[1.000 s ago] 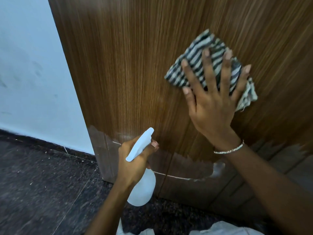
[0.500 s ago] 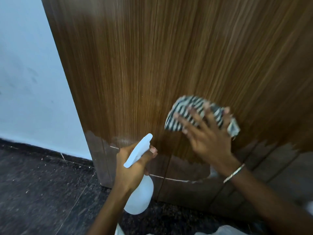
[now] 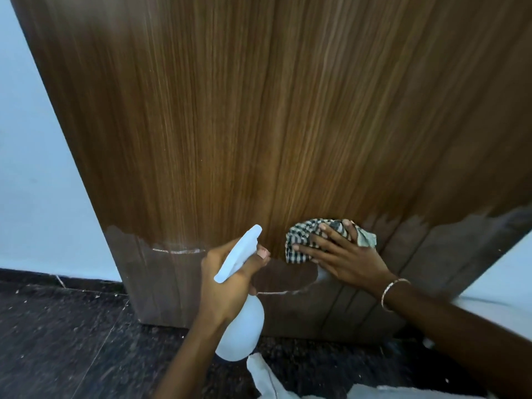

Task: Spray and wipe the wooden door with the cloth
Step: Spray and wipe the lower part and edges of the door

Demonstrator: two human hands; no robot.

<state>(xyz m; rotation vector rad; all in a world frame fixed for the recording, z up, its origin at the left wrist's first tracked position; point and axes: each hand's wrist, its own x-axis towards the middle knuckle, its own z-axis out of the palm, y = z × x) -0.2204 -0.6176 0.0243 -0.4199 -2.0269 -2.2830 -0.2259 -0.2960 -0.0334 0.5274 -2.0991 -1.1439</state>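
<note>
The brown wooden door [image 3: 259, 125] fills most of the view, with a duller worn band along its bottom. My right hand [image 3: 342, 254] presses a striped black-and-white cloth [image 3: 305, 234] flat against the door low down, fingers spread over it. My left hand [image 3: 227, 280] grips the neck of a white spray bottle [image 3: 240, 326], a finger on its trigger; the nozzle points up toward the door, just left of the cloth.
A pale blue wall [image 3: 43, 182] stands left of the door, and another pale strip [image 3: 495, 277] shows at the right. The floor [image 3: 57, 341] is dark speckled stone with a dark skirting. White clothing [image 3: 273, 384] shows at the bottom edge.
My right hand has slid the cloth down the door from mid-height to near the worn bottom band. The left hand with the bottle has stayed about where it was.
</note>
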